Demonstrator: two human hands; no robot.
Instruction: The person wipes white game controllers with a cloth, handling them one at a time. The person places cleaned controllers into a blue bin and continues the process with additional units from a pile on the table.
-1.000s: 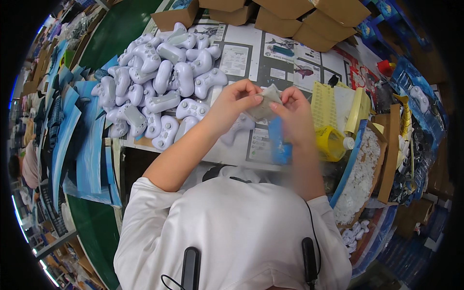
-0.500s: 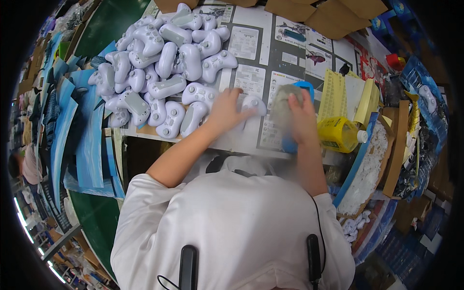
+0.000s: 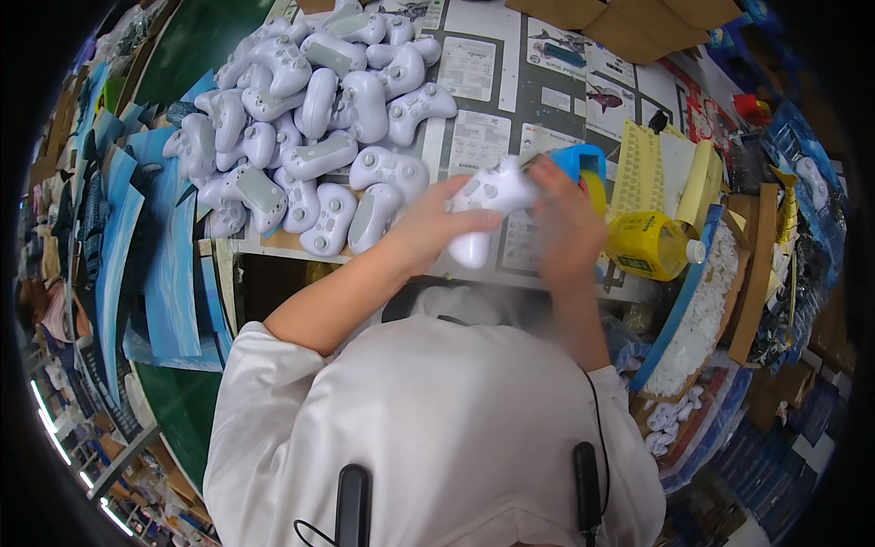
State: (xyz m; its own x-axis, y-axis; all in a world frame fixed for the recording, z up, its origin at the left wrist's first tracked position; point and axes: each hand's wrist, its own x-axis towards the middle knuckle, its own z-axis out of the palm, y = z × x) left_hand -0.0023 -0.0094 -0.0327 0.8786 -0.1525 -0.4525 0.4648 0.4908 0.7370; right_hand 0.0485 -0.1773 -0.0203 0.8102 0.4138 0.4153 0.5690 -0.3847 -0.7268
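Observation:
My left hand (image 3: 433,228) is closed round one grip of a white game controller (image 3: 499,193), tilted with its thumbsticks and buttons up. The thumb lies across its face. My right hand (image 3: 570,219), blurred, is curled at the controller's far right end. A greyish sliver of cloth (image 3: 530,160) shows by its fingertips; the palm hides the rest. To the left lies a heap of white controllers (image 3: 314,114), some face up and some with grey backs showing. The nearest ones lie just beyond my left wrist.
Printed sheets (image 3: 469,73) cover the table. On the right are a blue container (image 3: 576,159), a yellow bottle with a white cap (image 3: 649,244) lying on its side, yellow label strips (image 3: 635,173) and a carton with clear plastic bags (image 3: 688,310). Brown cardboard (image 3: 638,32) lies at the back.
My left hand has lifted the controller off the table and gripped it. My right hand, holding a grey cloth before, has turned over and come in against the controller.

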